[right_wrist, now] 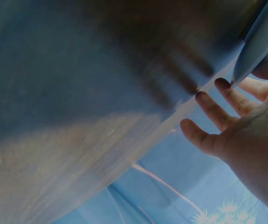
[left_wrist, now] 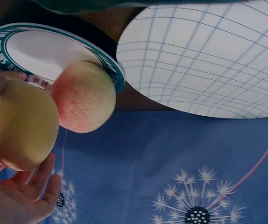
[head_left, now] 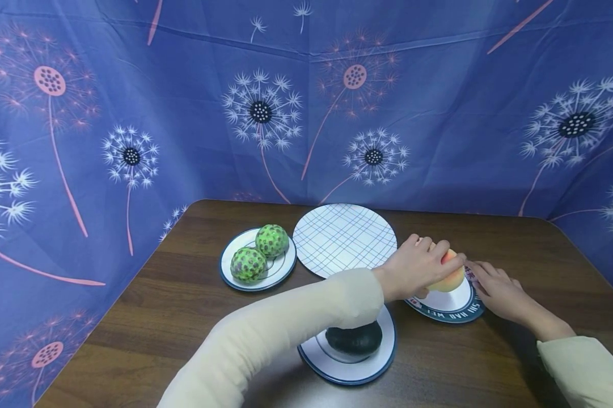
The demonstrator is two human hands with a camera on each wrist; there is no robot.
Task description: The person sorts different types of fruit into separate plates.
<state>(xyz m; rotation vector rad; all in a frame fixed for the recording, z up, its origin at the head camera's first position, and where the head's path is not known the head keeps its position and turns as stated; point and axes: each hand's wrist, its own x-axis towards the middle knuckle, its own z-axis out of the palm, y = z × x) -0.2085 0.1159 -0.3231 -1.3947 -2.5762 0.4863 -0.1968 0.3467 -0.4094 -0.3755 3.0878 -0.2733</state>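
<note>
My left hand [head_left: 421, 266] reaches across to the right and grips a peach [left_wrist: 25, 123] over the green-rimmed plate [head_left: 451, 313]. Its fingers curl round the yellowish side of the fruit. A second peach [left_wrist: 85, 98], blushed red, sits close beside it at the plate's edge in the left wrist view; the hand mostly covers it in the head view. At the plate's right side, my right hand [head_left: 505, 292] holds the rim between thumb and index finger. Its other fingers [right_wrist: 213, 109] are spread out in the right wrist view.
A round white board [head_left: 344, 235] with blue grid lines lies at the back middle. Left of it, a small plate [head_left: 228, 272] bears two green, dark-spotted balls [head_left: 248, 264]. Under my left forearm stands a plate [head_left: 344, 374] with a dark, glossy eggplant-like thing [head_left: 354, 339].
</note>
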